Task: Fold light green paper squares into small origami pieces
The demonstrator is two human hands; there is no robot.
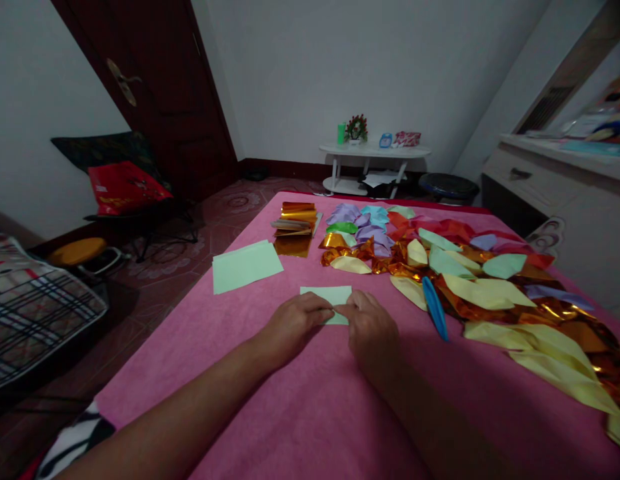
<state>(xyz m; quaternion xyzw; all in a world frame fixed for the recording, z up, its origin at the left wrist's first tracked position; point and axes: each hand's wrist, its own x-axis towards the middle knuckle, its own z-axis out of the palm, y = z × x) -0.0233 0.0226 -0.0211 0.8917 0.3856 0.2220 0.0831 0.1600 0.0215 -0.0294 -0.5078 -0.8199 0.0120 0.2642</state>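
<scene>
A pale green sheet of paper (326,293) lies before me on the pink cloth, and both my hands are on it. My left hand (299,321) has its fingers closed on the left part of the sheet, thumb near its lower edge. At the right edge, my right hand (374,331) is curled with its fingers closed on the paper. The fingertips of the two hands almost meet over the sheet; part of it is hidden under them. Left of it rests a small stack of pale green sheets (247,268). A blue pointed tool (435,308), its kind unclear, lies right of my right hand.
A pile of shiny gold foil sheets (296,230) stands behind the green stack. Many folded pieces in yellow (490,291), purple, green, red and gold cover the table's right side. Pink cloth (200,347) spreads around my forearms. A white cabinet (560,193) borders the right.
</scene>
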